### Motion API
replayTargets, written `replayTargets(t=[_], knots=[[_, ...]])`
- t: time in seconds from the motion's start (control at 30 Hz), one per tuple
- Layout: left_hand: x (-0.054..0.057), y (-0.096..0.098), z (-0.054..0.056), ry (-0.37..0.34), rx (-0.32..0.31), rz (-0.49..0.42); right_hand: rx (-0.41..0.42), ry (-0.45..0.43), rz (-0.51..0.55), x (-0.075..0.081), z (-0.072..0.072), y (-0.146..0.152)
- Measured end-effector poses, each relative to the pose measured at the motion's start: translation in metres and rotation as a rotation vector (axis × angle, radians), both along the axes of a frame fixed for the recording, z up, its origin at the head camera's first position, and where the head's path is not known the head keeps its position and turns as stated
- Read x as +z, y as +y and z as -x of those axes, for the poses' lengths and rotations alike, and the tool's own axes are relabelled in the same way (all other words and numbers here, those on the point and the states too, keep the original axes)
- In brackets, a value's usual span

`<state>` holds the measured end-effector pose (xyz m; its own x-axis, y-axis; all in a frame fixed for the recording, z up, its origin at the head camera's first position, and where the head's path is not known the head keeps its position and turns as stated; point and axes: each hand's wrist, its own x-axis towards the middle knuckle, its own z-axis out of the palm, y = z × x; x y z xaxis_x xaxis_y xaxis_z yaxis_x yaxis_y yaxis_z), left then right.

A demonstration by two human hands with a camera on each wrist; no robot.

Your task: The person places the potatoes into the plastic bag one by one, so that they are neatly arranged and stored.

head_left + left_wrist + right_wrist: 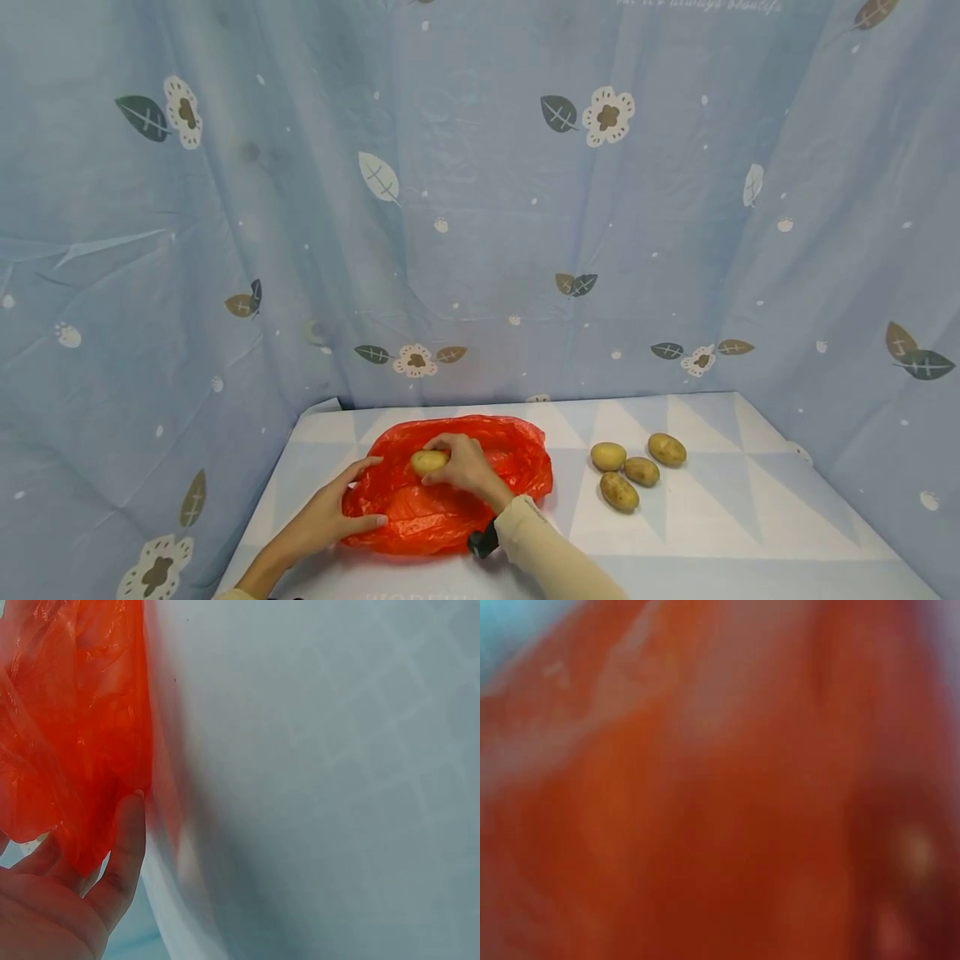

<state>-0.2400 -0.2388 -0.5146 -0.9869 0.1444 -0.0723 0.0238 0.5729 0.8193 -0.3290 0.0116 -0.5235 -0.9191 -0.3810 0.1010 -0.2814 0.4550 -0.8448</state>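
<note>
A red plastic bag (420,512) lies spread on the table, its mouth facing up. My left hand (324,517) holds the bag's left end, thumb on the near side and fingers on the far side. In the left wrist view, the left hand (64,900) has its thumb against the crumpled red bag (82,720). Over the bag's mouth, my right hand (467,465) pinches a yellow potato (429,462) between thumb and fingers. The right wrist view is blurred and filled by the red plastic (705,825). Whatever is deeper in the bag is hidden.
To the right of the bag lie several loose potatoes, among them a pale one (608,456), a spotted one (618,492) and the farthest one (667,450). The table (735,500) has a pale triangle pattern. A blue patterned curtain (480,250) hangs behind and at both sides.
</note>
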Motion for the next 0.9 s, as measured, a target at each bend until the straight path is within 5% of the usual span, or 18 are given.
replayTargets(t=[0.67,0.9], knots=[[-0.001,0.002,0.003,0.01,-0.025,-0.014,-0.024,-0.015,-0.019,-0.008,0.002,-0.002],[0.005,0.0,-0.001,-0.001,-0.011,-0.002,-0.003,-0.036,-0.011,0.004,0.002,0.003]])
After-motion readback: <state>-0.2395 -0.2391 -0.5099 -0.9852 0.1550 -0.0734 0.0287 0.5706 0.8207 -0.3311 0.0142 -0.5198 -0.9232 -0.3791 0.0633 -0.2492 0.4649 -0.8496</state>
